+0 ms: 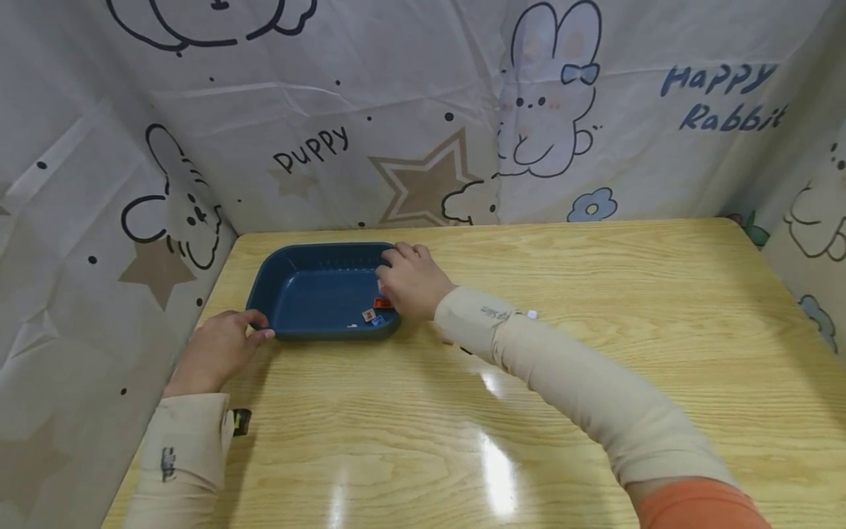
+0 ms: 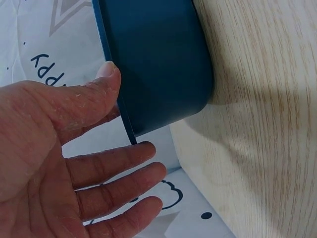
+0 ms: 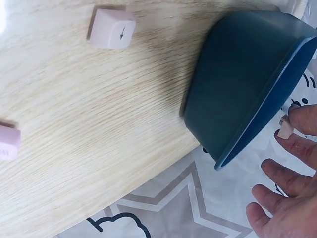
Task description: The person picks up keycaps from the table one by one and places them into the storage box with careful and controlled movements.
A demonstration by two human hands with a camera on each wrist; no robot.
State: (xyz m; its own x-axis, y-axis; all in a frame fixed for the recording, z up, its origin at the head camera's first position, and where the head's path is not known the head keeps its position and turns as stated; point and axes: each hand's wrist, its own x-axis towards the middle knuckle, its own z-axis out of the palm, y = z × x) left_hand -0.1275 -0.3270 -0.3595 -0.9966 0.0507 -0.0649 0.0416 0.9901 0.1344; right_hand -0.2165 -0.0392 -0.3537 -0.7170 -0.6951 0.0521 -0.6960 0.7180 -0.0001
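Note:
A dark blue plastic basin (image 1: 324, 334) stands at the back left of the table. My left hand (image 1: 221, 349) pinches its near left corner, with the thumb (image 2: 108, 74) on the rim and the other fingers spread beside it. Over the basin's right end is my right hand (image 1: 413, 283), and its thumb and forefinger pinch a small beige keycap (image 3: 286, 129). Inside the basin lie several keycaps near the right end, among them a red keycap (image 1: 382, 303), a pinkish keycap (image 1: 369, 315) and a blue keycap (image 1: 378, 321).
On the wooden table (image 1: 370, 441), right of the basin, lie a white keycap (image 1: 532, 314) and a small dark piece (image 1: 466, 350) partly behind the right sleeve. The right wrist view shows an arrow keycap (image 3: 113, 29) and a pink keycap (image 3: 9, 143). Printed cloth (image 1: 423, 110) surrounds the table.

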